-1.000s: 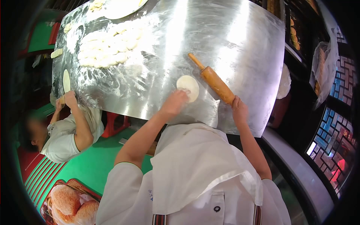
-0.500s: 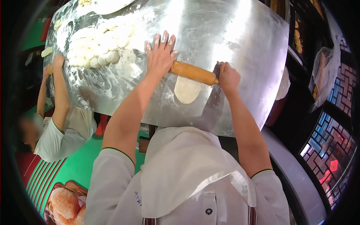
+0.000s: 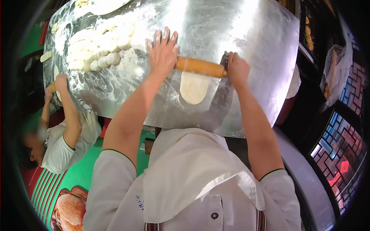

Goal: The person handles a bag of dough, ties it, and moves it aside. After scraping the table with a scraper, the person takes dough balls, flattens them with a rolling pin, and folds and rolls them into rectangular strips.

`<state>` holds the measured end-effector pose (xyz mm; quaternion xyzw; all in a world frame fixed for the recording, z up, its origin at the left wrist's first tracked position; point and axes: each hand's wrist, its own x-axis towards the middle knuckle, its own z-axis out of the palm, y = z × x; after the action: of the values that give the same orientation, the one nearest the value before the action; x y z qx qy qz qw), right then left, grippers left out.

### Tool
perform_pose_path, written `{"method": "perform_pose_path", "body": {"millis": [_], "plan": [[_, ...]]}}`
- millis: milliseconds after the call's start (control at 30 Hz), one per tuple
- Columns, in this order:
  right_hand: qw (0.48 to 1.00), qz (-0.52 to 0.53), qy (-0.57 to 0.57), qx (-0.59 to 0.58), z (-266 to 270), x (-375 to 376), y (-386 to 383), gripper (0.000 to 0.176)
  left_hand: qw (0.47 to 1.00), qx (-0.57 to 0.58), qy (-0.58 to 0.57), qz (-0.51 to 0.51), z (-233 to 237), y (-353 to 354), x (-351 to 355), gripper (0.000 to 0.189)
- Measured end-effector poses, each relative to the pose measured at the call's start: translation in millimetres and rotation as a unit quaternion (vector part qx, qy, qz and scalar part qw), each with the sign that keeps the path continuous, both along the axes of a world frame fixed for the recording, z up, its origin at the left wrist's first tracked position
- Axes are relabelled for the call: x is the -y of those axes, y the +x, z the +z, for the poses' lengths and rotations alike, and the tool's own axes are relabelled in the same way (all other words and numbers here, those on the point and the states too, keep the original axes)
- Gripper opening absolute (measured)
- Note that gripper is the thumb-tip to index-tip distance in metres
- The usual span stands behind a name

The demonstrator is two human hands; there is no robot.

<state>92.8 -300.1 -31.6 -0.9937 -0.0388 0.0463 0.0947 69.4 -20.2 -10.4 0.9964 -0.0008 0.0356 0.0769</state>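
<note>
Head view: I see one smooth wooden rolling pin [image 3: 199, 66] lying crosswise on the shiny, floured steel table [image 3: 250, 34], at the 12 o'clock edge of one flat, pale oval dough sheet [image 3: 194, 87]. Left hand [image 3: 162, 52] presses flat on its 9 o'clock end, fingers splayed and released. Right hand [image 3: 237, 69] has fingers clenched over the 3 o'clock end. Both arms outstretched. Lumpy dough pile [image 3: 98, 48] at 10 o'clock.

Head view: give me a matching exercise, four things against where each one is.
1. rolling pin
2. flat dough
3. dough balls
4. baked bread

a. heaped far left on the steel table
b. in a basket, bottom left
c. under the left hand and right hand
d. on the pin's near side

Pairs: 1-c, 2-d, 3-a, 4-b
</note>
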Motion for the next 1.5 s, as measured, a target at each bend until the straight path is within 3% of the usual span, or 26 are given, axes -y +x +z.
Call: {"method": "perform_pose_path", "body": {"millis": [100,233,300,333,400,433,500,600,767,800,867,933,967,1033,1100,1167,1267,1333,1467,1500], "plan": [[0.999,-0.022,-0.011,-0.04,5.9,-3.6,-8.0,0.046,1.0,0.004,0.0,-0.012,-4.8,-18.5,-2.0,0.046],[0.994,0.066,0.0,-0.088,12.2,14.2,-146.6,0.037,0.994,-0.108,-0.028,-0.014,4.3,-131.1,7.7,0.051],[0.988,0.093,0.12,-0.026,8.7,25.0,-181.2,0.032,0.986,-0.142,-0.088,0.011,11.2,-151.9,18.2,0.055],[0.988,0.098,0.12,-0.022,3.4,28.6,-180.0,0.032,0.986,-0.138,-0.088,0.015,8.5,-141.8,24.2,0.055],[0.989,0.116,0.07,-0.054,0.8,31.8,-174.4,0.031,0.936,-0.023,-0.352,0.004,7.3,-100.8,44.3,0.05],[0.989,0.118,0.072,-0.05,3.5,35.1,-171.8,0.031,0.937,-0.019,-0.349,0.004,6.6,-90.7,55.8,0.05],[0.982,0.16,0.077,-0.06,11.2,39.2,-156.8,0.033,0.962,-0.128,-0.24,-0.008,3.3,-78.3,62.6,0.039],[0.979,0.17,0.073,-0.087,17.3,58.6,-159.6,0.033,0.969,-0.134,-0.201,0.046,-1.1,-113.1,47.0,0.026],[0.983,0.133,0.046,-0.118,25.7,99.2,-189.7,0.034,0.943,-0.174,-0.21,0.189,0.1,-177.2,-63.6,0.022],[0.988,0.082,0.063,-0.119,28.5,101.8,-195.4,0.034,0.932,-0.192,-0.196,0.238,-3.0,-177.1,-89.9,0.023],[0.989,0.033,0.078,-0.117,27.0,107.6,-203.2,0.034,0.955,-0.036,-0.127,0.267,-19.5,-184.4,-148.6,0.023],[0.982,-0.068,0.103,-0.145,9.2,116.0,-212.0,0.037,0.934,-0.025,-0.169,0.313,7.8,-179.6,-186.2,0.022],[0.982,-0.066,0.103,-0.144,-2.2,117.6,-216.1,0.037,0.934,-0.023,-0.17,0.314,23.5,-175.9,-190.6,0.022],[0.998,-0.037,0.043,-0.016,-19.5,119.8,-227.2,0.041,0.915,0.03,-0.273,0.296,59.0,-175.0,-193.0,0.016],[0.996,-0.064,0.059,-0.023,-21.4,116.5,-227.0,0.042,0.914,0.023,-0.299,0.274,85.5,-191.6,-172.4,0.011],[0.992,-0.094,0.078,-0.026,-21.1,114.2,-224.1,0.044,0.978,0.051,-0.14,0.147,76.3,-222.9,-159.3,0.016],[0.989,-0.103,0.071,-0.083,-17.6,118.7,-220.9,0.047,0.977,0.019,-0.195,0.081,38.4,-279.4,-128.0,0.023],[0.944,-0.229,0.116,-0.206,-19.7,119.6,-215.1,0.049,0.977,-0.006,-0.198,0.075,18.9,-293.2,-103.4,0.021],[0.942,-0.222,0.185,-0.169,-11.8,115.7,-213.8,0.049,0.975,0.024,-0.203,0.082,6.9,-253.6,-56.9,0.021],[0.975,-0.132,0.143,-0.105,-30.2,127.1,-217.1,0.049,0.973,0.034,-0.217,0.071,3.2,-228.7,-49.9,0.021]]}}
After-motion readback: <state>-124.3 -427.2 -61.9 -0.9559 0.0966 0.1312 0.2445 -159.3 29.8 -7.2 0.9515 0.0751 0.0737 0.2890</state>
